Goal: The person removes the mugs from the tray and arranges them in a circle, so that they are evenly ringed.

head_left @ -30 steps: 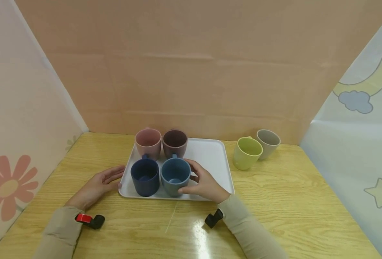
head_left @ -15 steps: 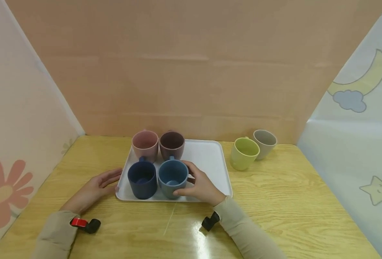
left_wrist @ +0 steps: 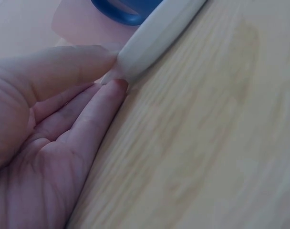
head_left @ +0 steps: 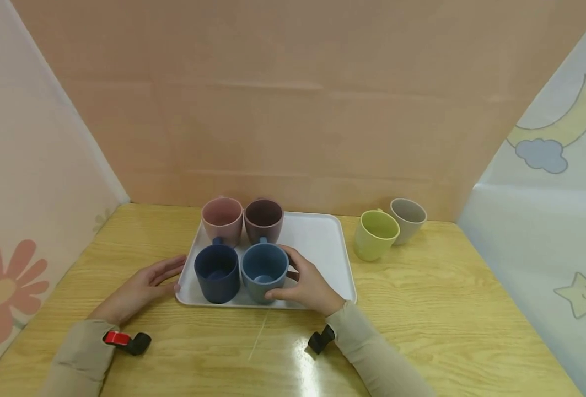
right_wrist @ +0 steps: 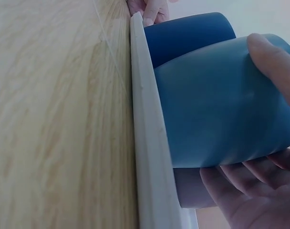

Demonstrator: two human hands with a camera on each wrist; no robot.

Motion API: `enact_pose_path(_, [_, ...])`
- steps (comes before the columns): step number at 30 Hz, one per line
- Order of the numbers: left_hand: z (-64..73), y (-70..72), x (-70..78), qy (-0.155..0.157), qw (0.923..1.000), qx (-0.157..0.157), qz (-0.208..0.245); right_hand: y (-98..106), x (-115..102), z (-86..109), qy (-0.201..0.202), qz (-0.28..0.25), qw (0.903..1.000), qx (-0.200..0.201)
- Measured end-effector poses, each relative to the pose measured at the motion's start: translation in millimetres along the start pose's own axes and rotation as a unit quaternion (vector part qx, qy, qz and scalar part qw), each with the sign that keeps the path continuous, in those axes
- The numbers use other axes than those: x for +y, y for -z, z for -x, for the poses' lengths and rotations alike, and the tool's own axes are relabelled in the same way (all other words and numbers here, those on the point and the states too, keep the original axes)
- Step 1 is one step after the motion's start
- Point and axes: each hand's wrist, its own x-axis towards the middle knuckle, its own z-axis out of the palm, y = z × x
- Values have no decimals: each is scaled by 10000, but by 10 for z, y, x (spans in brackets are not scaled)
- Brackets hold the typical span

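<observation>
On tray (head_left: 317, 237), teal mug (head_left: 262, 286) in R hand (head_left: 310, 284) partly hides dk. purple mug (head_left: 265, 230).

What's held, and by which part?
The right hand grips the lighter blue mug around its body, not the handle; the left hand touches the tray's left edge.

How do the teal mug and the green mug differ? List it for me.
Colour: the teal mug is a muted blue, the green mug a yellowish green.
Place: the teal mug is in the tray, the green mug on the table.
Contact: the right hand grips the teal mug; no hand touches the green mug.
Shared: both are open at the top, with handles on the far side.
</observation>
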Motion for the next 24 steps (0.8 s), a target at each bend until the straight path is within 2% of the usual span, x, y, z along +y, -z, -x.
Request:
enact_pose_path(3, [-5,-7,-3,-73,10000,-32,47,6,5,-2,-6,25,10000,-16])
enact_pose_path(10, [-29,-32,-8,67,9999,-12,120,16,24,12,91,13,9999,104])
enact_pose_path(14, [-17,-30,-34,30,9999,4,123,-2,28,17,57,27,9998,177])
enact_pose_path(24, [2,-2,-35,-46,9999,32,121,45,-41,38,184,331,9985,392])
